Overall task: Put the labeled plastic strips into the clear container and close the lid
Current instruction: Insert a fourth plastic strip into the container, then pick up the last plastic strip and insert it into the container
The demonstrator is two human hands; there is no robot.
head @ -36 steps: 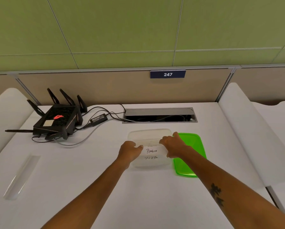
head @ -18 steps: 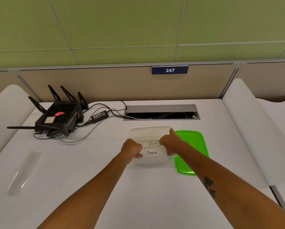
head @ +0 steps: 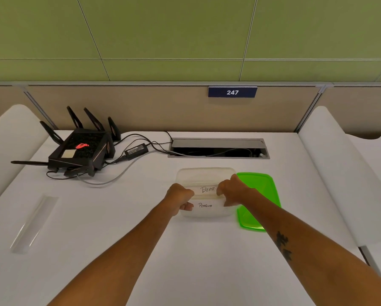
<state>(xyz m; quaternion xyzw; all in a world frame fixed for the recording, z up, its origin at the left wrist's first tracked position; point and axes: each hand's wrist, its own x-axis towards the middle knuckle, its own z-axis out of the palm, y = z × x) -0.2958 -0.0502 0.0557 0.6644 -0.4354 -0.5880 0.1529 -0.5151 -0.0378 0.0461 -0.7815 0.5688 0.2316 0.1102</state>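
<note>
The clear container [head: 205, 175] sits open in the middle of the white table. Two labeled plastic strips [head: 207, 196], marked "BEAR" and "PENGUIN", lie across it. My left hand [head: 179, 198] grips their left ends with curled fingers. At the right ends my right hand [head: 231, 191] holds them the same way, thumb pointing up. The green lid [head: 257, 184] lies flat just right of the container, partly under my right forearm.
A clear plastic strip [head: 34, 224] lies at the table's left. A black router [head: 83, 149] with antennas and cables stands at the back left. A cable slot [head: 218, 149] opens behind the container. White partitions flank the table.
The "ZEBRA" strip seen below "PENGUIN" is no longer visible and "BEAR" now shows above it. Both hands stay at the strips' ends over the container.
</note>
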